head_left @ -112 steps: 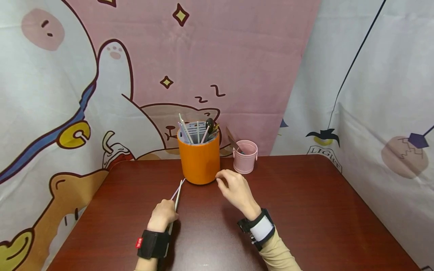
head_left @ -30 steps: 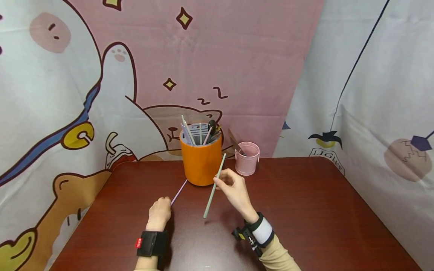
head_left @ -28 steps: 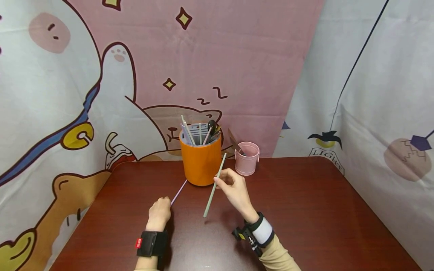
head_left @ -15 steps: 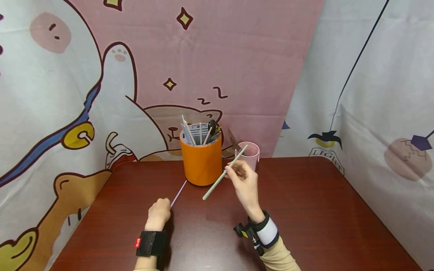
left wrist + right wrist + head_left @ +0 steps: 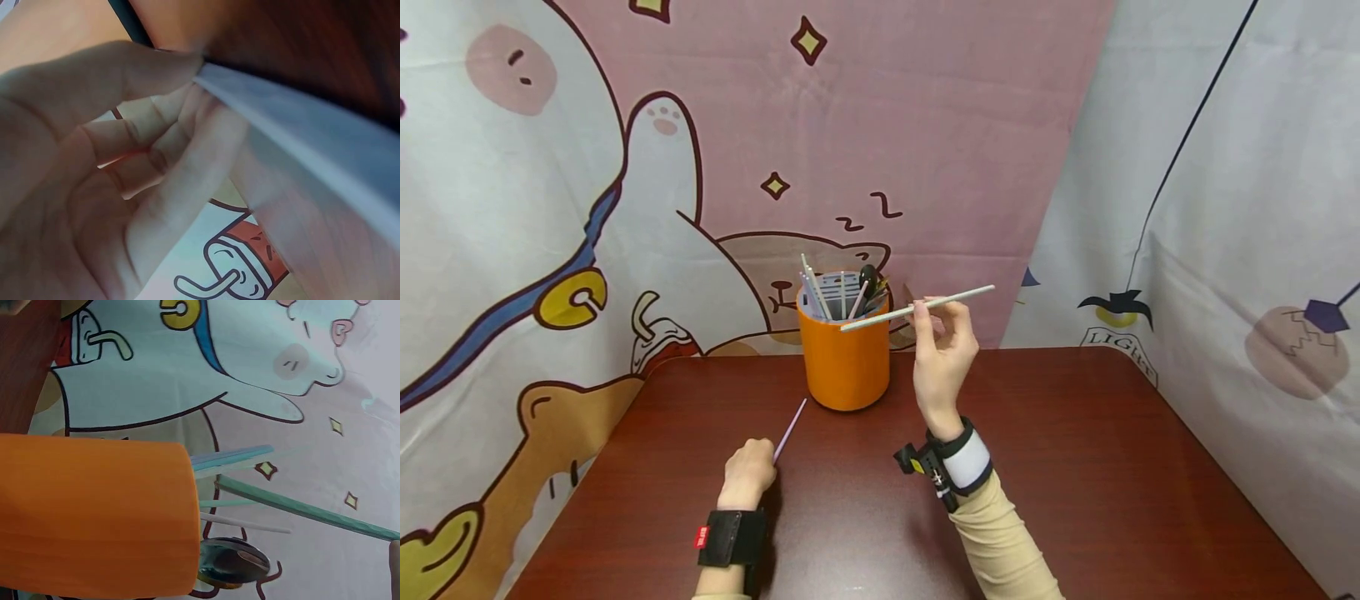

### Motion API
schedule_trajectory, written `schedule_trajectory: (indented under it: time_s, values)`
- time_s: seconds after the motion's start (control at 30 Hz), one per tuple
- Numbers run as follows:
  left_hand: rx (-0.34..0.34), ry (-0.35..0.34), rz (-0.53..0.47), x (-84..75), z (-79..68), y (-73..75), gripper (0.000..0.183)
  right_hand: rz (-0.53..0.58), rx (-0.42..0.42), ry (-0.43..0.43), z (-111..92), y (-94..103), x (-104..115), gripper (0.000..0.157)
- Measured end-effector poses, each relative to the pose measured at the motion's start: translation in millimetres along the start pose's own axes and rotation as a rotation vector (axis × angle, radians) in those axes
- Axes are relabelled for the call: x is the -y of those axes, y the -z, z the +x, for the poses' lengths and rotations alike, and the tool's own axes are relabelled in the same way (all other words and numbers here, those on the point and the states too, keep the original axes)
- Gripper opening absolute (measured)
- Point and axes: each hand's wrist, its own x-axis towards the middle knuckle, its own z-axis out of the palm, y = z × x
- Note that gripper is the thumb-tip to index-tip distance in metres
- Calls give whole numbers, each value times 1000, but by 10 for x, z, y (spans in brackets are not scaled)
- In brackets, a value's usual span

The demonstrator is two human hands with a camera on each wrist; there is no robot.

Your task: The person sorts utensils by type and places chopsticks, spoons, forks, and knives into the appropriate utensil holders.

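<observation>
My right hand (image 5: 943, 354) pinches a pale green chopstick (image 5: 958, 295) between thumb and fingers. The chopstick lies nearly level in the air, its left end in front of the rim of the orange utensil holder (image 5: 847, 367). In the right wrist view the green chopstick (image 5: 300, 505) is close to the holder's mouth; only a fingertip shows at the right edge. Low over the table, my left hand (image 5: 749, 468) holds a lilac chopstick (image 5: 790, 431) that points away. The left wrist view has thumb and index finger pinching this chopstick (image 5: 300, 131).
Several thin sticks (image 5: 816, 287) and a dark, shiny rounded utensil end (image 5: 234, 561) stick out of the holder. The small pink bucket is mostly hidden behind my right hand. A brown table (image 5: 1112, 467) meets a cartoon-printed cloth (image 5: 940, 125) at the back.
Earlier both chopsticks were at my left hand; the right hand took the green one. Within the last second it rose, moved right, and tilted the chopstick nearly level. My left hand hardly moved.
</observation>
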Motion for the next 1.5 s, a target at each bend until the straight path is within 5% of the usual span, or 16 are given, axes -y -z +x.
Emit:
schedule_trajectory:
  time_s: [0.2, 0.57, 0.9, 1.5]
  values:
    - [5, -3, -2, -9, -2, 5, 5, -178, 42, 123, 96, -189, -136, 14]
    - [23, -14, -6, 4, -13, 12, 8, -463, 214, 182, 164, -408, -411, 12]
    - [23, -15, -14, -11, -21, 24, 9, -700, 420, 102, 58, -521, -632, 13]
    - [11, -13, -3, -1, -38, 37, 7, -1034, 560, 87, 43, -764, -600, 18]
